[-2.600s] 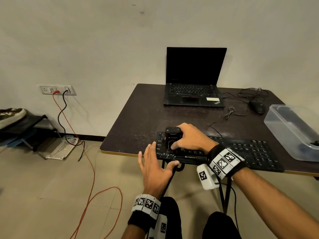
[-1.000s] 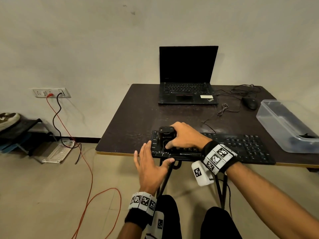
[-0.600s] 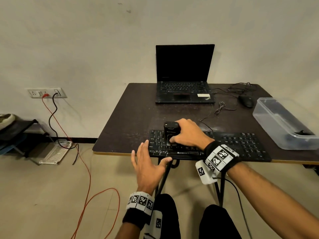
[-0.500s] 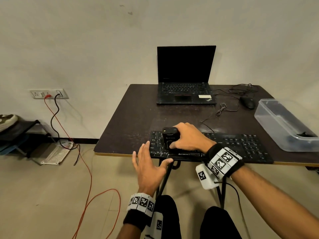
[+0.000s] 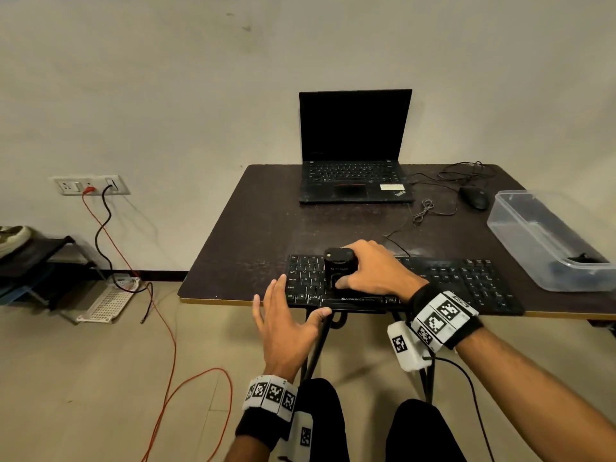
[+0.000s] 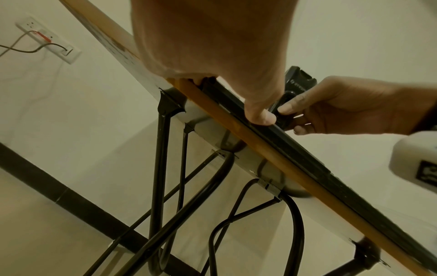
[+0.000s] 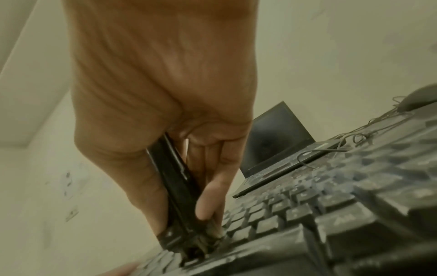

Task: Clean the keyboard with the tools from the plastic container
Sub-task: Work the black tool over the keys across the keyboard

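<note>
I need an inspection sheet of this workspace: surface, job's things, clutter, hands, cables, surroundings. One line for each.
Surface: dark table, worn and speckled.
Job's things: black cleaning tool standing on the keyboard; plastic container at right, something dark inside.
Clutter: open laptop, mouse.
Hands: right hand grips the tool; left hand flat, fingers at the keyboard's near left edge.
Cables: mouse cable coiled on table; red and black leads from wall socket.
Surroundings: plain wall, tiled floor, low rack at left.

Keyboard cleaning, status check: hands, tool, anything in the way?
Right hand grips black cleaning tool, tip down on keyboard left keys. Left hand open, thumb braced on keyboard's front edge. Nothing blocking; plastic container off right.
</note>
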`<state>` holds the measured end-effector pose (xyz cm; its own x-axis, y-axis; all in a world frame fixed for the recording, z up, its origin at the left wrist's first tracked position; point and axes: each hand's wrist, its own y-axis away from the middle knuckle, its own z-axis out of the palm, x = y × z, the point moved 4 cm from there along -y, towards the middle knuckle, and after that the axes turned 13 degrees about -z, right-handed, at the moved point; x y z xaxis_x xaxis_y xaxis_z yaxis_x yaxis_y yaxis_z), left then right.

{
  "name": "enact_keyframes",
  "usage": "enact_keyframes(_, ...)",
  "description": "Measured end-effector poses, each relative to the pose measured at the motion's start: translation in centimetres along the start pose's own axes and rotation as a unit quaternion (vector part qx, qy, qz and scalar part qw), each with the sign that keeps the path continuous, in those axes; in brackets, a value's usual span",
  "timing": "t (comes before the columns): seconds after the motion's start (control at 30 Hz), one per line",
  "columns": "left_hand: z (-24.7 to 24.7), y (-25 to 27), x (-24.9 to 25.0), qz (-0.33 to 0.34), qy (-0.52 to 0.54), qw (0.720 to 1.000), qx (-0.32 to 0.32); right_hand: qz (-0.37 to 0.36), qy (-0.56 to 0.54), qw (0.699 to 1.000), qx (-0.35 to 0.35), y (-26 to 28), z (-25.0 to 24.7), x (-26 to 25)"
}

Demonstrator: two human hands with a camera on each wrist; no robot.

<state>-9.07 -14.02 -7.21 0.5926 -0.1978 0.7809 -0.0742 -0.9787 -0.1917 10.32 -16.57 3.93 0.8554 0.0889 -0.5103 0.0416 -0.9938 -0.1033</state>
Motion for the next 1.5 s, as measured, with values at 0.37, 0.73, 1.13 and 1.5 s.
enact_keyframes(0.37, 0.2, -0.1, -0.1, 0.0, 0.002, 1.0, 0.009, 0.009, -0.007, 1.0, -0.02, 0.6, -0.6, 1.0)
enact_keyframes(0.73, 0.2, -0.1, -0.2, -0.008, 0.0, 1.0, 0.001, 0.026, -0.019, 0.999, 0.019, 1.1, -1.3, 1.6)
enact_keyframes(1.13, 0.1, 0.0, 0.0, -0.003, 0.006, 1.0, 0.006, 0.021, -0.044, 0.999, -0.017, 2.4, -1.4, 2.1)
enact_keyframes(1.5, 0.1, 0.0, 0.0, -0.009, 0.008, 1.0, -0.004, 0.032, -0.018, 0.998, 0.044, 3.0, -2.2, 3.2)
